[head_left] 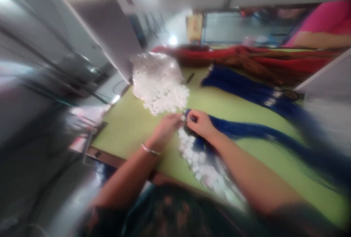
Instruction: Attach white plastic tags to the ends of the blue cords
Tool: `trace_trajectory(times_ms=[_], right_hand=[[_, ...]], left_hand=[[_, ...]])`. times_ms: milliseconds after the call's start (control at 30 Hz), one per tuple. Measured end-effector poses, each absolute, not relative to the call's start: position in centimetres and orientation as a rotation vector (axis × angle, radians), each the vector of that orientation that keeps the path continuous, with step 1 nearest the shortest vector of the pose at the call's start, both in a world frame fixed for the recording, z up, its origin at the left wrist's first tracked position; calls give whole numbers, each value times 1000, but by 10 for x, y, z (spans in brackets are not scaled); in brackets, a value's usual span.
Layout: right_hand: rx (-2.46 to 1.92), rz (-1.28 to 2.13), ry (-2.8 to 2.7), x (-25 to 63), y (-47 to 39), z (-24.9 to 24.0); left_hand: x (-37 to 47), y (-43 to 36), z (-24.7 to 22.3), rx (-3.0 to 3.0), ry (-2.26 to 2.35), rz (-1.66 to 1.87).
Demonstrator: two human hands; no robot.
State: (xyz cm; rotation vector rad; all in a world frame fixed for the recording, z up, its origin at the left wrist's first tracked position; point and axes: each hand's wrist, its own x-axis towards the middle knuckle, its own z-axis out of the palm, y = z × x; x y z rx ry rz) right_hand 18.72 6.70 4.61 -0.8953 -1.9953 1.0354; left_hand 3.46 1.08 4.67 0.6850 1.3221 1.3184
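Observation:
My left hand [169, 124], a bangle at its wrist, is closed with its fingertips close together near the tip of a long bundle of blue strands [241, 128]. Blur hides what lies between those fingers. Right beside it, my right hand [202, 124] pinches the end of the blue bundle, which trails away to the right over the green table. Below my hands a strip of small white pieces [197, 160] runs toward my lap. Just beyond my left hand lies a heap of small white pieces [167, 96], spilling from a clear plastic bag [156, 63].
A second blue bundle [238, 83] lies farther back on the green table [128, 123], near a small dark stick [190, 78]. Red and brown strands [246, 56] stretch along the far edge. A person's pink sleeve [326, 17] shows at the upper right.

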Motion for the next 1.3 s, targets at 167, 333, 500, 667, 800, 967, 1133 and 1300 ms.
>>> trace_trajectory(times_ms=[167,333,500,667,800,967,1133,1300], right_hand=[[-894,1032,-1980,187,68,46],[-943,1022,-1996,186,67,47],[-948,981,-2054,185,66,47],[-925,1057,-2036,188,71,47],[-980,1153,-2035,193,77,48],[-915,1166,-2086,193,80,44],[-937,1287,-1986,193,80,48],[-1007,1610,-1657,196,78,55]], left_hand=[[35,9,44,692,1344,1304],[32,8,40,747,1391,1287],[34,6,38,826,1451,1270],[38,8,35,885,1494,1269],[38,8,33,858,1513,1308],[39,9,32,917,1515,1282],[46,4,40,1033,1616,1262],[71,-32,53,1666,1646,1065]])
